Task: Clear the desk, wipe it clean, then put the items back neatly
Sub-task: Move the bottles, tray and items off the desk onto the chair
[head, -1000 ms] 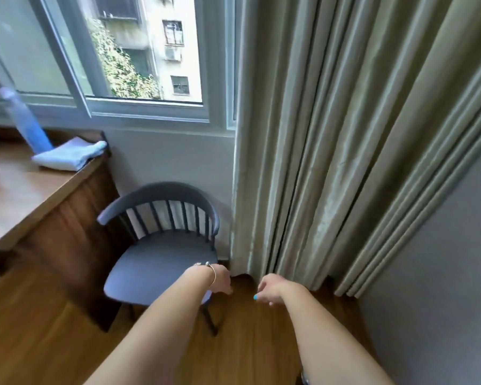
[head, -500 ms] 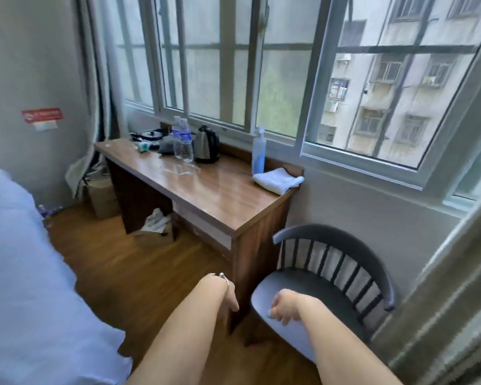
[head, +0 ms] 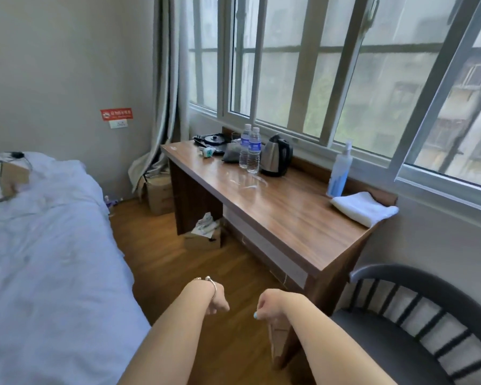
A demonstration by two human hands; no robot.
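both hands, left hand (head: 218, 302) and right hand (head: 270, 304), hung loosely curled and empty, short of the table (head: 289, 218) bearing a folded cloth (head: 364, 208).

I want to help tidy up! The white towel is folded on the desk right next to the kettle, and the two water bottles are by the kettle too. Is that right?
Not quite. The head view shows the white towel folded at the desk's near end, beside the blue spray bottle, well apart from the kettle. The two water bottles do stand by the kettle.

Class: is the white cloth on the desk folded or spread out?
Folded. The white cloth lies as a thick, compact layered pad at the desk's near end, beside the spray bottle.
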